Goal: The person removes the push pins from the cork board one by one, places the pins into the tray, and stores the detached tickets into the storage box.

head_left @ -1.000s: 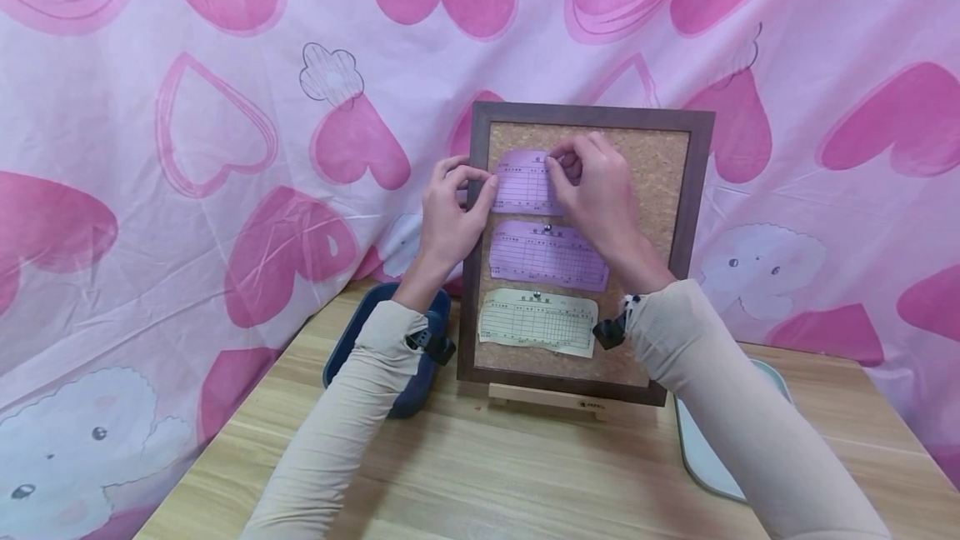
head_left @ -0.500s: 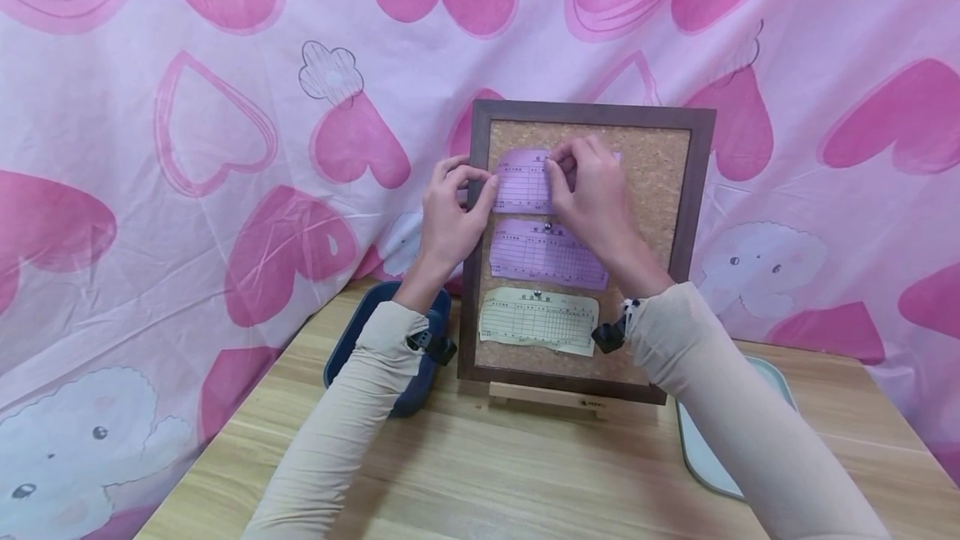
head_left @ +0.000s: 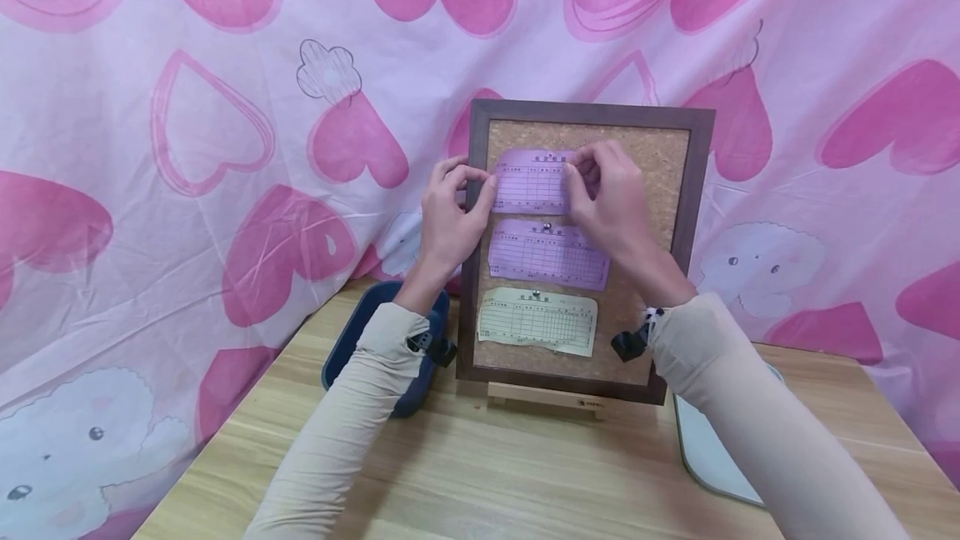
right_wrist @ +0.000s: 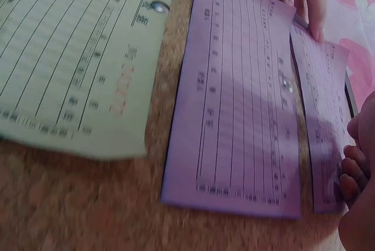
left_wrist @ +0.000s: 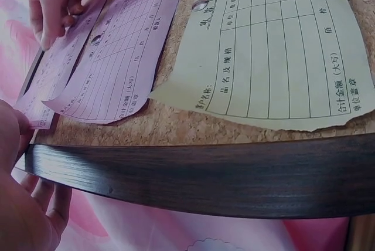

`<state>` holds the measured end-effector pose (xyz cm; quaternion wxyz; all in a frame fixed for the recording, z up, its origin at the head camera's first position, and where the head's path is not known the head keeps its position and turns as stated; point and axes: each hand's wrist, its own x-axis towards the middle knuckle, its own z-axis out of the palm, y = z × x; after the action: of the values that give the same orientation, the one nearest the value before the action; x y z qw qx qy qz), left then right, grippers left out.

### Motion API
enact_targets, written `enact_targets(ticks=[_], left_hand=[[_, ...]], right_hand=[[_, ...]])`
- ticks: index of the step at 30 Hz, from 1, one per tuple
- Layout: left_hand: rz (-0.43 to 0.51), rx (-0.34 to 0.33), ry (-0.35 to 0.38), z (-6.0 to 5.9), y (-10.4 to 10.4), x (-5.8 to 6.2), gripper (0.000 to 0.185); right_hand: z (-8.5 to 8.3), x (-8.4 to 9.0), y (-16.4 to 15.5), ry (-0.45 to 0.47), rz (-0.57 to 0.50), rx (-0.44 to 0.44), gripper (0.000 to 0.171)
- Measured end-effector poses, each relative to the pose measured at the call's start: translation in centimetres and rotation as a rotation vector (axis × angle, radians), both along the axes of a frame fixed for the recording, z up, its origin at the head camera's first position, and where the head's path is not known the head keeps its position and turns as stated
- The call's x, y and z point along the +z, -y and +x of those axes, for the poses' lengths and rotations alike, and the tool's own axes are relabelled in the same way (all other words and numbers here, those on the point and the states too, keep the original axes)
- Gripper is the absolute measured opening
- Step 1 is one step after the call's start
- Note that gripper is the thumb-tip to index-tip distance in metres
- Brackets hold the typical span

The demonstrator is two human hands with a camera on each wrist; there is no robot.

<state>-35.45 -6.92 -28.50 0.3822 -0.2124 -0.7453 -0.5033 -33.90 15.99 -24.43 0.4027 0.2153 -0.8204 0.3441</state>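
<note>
On a framed corkboard (head_left: 645, 190) hang three receipt slips: the top purple slip (head_left: 528, 186), the middle purple slip (head_left: 543, 257) and the pale green slip (head_left: 536, 323). Metal pins hold the lower two; a tiny dark mark, perhaps a pin, shows at the top slip's upper edge. My left hand (head_left: 453, 215) grips the board's left side, thumb on the top slip's left edge, fingers behind the frame (left_wrist: 176, 172). My right hand (head_left: 611, 194) lies over the top slip's right part, fingers bent, with no object visible in it. Its fingertips are partly hidden.
A dark blue bin (head_left: 348, 340) stands left of the board, partly behind the left forearm. A pale green tray (head_left: 712, 448) lies to the right under the right forearm. The board leans on a wooden stand (head_left: 543, 398). A heart-patterned cloth (head_left: 225, 273) hangs behind.
My right hand has shifted right and slightly down from the top slip's upper middle, uncovering more of its printed heading and the small dark mark. The left hand has stayed put.
</note>
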Motion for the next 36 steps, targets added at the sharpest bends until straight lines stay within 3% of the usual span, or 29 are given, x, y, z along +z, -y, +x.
enact_targets(ticks=[22,36], left_hand=[[0.054,0.011,0.029,0.5,-0.4,-0.4,0.024],[0.11,0.045,-0.017,0.6,1.0,-0.4,0.022]], right_hand=[[3.1,-1.6,-5.4,-0.116,-0.014,-0.041,0.013],[4.3,-4.4,-8.9,-0.119,-0.015,-0.082,0.015]])
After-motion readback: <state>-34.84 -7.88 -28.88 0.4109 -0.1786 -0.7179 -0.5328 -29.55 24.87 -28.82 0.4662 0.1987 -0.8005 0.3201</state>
